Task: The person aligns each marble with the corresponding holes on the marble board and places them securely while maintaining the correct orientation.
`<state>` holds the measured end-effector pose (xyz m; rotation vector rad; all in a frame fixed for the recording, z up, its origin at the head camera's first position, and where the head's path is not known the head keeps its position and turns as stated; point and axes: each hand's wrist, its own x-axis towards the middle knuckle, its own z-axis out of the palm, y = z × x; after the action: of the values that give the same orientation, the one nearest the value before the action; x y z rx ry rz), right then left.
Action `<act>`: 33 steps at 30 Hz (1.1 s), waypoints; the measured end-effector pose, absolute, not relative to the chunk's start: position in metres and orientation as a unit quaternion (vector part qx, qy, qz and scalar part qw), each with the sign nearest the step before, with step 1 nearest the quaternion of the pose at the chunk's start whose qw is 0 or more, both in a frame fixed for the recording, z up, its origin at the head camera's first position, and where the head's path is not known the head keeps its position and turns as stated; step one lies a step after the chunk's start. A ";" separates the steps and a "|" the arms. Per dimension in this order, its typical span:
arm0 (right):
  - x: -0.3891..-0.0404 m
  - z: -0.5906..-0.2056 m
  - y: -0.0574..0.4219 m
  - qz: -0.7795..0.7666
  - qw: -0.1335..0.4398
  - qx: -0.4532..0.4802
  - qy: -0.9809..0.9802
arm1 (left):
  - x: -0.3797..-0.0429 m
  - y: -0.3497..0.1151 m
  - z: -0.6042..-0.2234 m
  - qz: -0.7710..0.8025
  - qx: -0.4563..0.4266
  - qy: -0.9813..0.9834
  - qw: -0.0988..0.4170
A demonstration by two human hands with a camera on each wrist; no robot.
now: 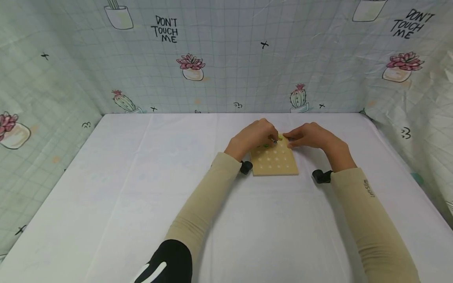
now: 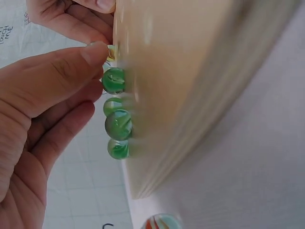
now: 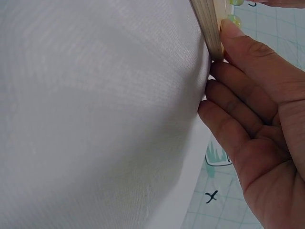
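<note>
A square wooden board (image 1: 276,163) with rows of shallow dimples lies on the white table. Several green glass marbles (image 2: 118,125) sit in a line on its face. At the far part of the board, my left hand (image 1: 254,135) pinches a small marble between thumb and fingers, mostly hidden by the thumb. My right hand (image 1: 309,135) grips the board's far right corner, thumb on its top and fingers (image 3: 224,119) at the side edge and on the cloth. Close by the right thumb is a yellow-green marble (image 3: 234,20).
A marble with red and white swirls (image 2: 162,222) lies on the cloth beside the board. The white table (image 1: 116,188) extends widely left and in front. Behind it hangs a grid-patterned curtain (image 1: 226,51) with cactus drawings. Both wrists carry black cameras (image 1: 321,176).
</note>
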<state>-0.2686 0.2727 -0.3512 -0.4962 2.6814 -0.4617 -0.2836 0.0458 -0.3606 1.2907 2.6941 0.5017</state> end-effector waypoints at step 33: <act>-0.270 -0.373 0.293 -0.190 0.112 -0.255 0.941 | -0.274 -0.067 -0.334 0.254 0.441 0.860 -0.026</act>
<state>-0.2696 0.2926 -0.3733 -0.7494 2.7631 -0.5562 -0.2739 -0.0666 -0.3342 1.4103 2.7484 0.8115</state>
